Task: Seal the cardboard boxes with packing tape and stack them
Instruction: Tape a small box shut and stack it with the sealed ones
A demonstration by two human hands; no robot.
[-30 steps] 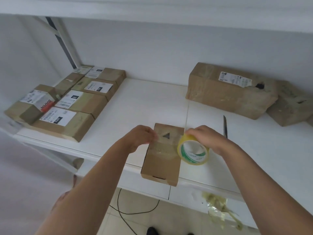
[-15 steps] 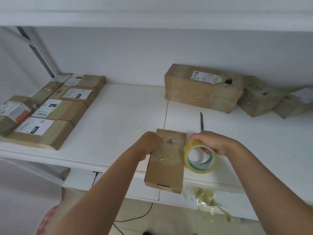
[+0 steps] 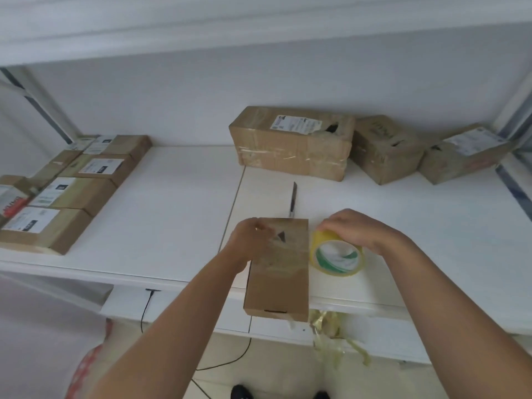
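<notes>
Down by the floor, a dark cable (image 3: 230,361) trails under the white worktop (image 3: 172,214), and a tangle of crumpled yellowish tape scraps (image 3: 331,338) hangs off its front edge.

On the worktop's front edge lies a small flat cardboard box (image 3: 277,280), its near end jutting out past the edge. A strip of clear tape is stretched across its far half, over a dark triangle mark.

The left hand (image 3: 249,240) sits at the box's far left corner, fingers curled down onto the top, pressing the tape end against the cardboard. Whether the thumb wraps the side I cannot tell.

The right hand (image 3: 355,230) is just right of the box, fingers curled over the top of a yellow tape roll (image 3: 336,254), gripping it. The roll stands on edge, touching or nearly touching the box's right side, its green-and-white core facing the camera.

Just beyond the box, a slim dark knife (image 3: 293,200) lies pointing away.

Farther back on the left, a cluster of labelled boxes (image 3: 74,191) is packed side by side. At the back right, against the wall, stand a large taped box (image 3: 293,148) and two smaller boxes (image 3: 385,151) beside it.
</notes>
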